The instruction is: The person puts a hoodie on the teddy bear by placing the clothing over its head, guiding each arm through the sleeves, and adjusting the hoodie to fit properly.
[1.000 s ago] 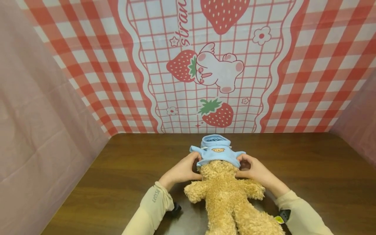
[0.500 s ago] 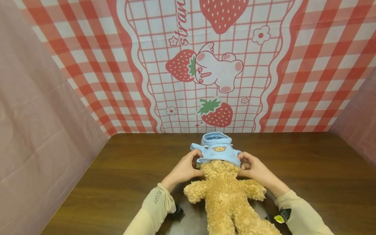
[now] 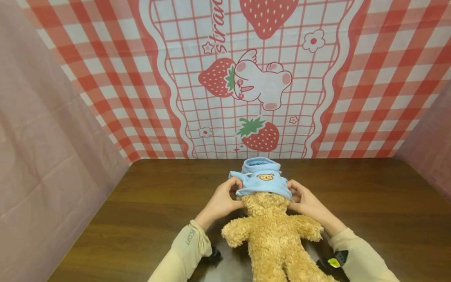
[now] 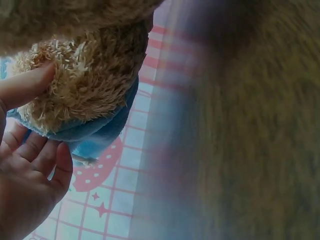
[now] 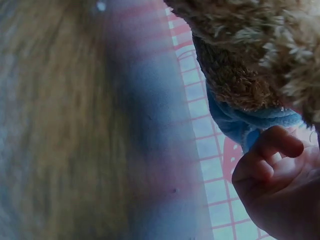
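Observation:
A golden-brown teddy bear (image 3: 271, 235) lies on its back, head toward the far side. A small light blue top (image 3: 257, 184) with a bear-face patch is pulled over the upper part of its head, down to the face. My left hand (image 3: 222, 199) grips the hem's left side; in the left wrist view its thumb (image 4: 30, 86) presses the fur and its fingers (image 4: 47, 155) lie against the blue cloth. On the other side, my right hand (image 3: 308, 203) holds the hem with curled fingers (image 5: 275, 150). The bear's eyes and ears are hidden under the cloth.
The bear lies on a dark brown wooden table (image 3: 158, 196). Behind it rises a red-and-white checked cloth (image 3: 299, 129) with strawberry prints. A pinkish curtain (image 3: 53, 137) hangs at the left, another at the right.
The top's patch has shifted slightly to the right and up, and its right sleeve has gone from sight by my right hand. The bear's body has shifted slightly right and toward me.

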Demonstrator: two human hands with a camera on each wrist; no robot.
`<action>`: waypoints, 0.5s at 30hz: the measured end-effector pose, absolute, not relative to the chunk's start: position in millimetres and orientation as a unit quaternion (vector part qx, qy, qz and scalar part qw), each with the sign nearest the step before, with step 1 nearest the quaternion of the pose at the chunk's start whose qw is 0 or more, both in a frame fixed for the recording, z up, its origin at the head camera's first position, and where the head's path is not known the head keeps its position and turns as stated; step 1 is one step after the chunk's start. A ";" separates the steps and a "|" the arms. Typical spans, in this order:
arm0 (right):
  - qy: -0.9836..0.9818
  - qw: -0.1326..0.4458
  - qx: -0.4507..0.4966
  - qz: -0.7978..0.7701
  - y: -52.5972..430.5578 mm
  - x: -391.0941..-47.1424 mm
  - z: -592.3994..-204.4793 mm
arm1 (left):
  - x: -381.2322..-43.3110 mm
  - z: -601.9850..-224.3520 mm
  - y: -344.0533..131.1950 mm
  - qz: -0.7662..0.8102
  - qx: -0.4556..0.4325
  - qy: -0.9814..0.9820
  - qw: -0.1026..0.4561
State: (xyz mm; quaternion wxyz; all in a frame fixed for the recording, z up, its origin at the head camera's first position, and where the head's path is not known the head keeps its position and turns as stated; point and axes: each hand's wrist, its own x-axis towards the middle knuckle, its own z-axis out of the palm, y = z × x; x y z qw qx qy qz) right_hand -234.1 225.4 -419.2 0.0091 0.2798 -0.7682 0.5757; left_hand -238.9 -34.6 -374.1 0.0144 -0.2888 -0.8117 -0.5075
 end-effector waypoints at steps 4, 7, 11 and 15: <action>-0.771 0.012 0.293 0.565 225.4 -235.1 -420.2 | -249.7 -391.5 -34.0 -0.516 -0.289 -0.806 0.000; -0.783 0.006 0.297 0.546 225.8 -235.2 -421.3 | -257.1 -403.1 -34.0 -0.517 -0.297 -0.803 -0.008; -0.801 0.006 0.301 0.518 226.3 -235.1 -422.3 | -258.3 -405.7 -34.8 -0.504 -0.316 -0.804 -0.010; -0.813 0.019 0.305 0.496 228.1 -236.1 -422.9 | -257.7 -407.2 -34.8 -0.487 -0.331 -0.808 -0.017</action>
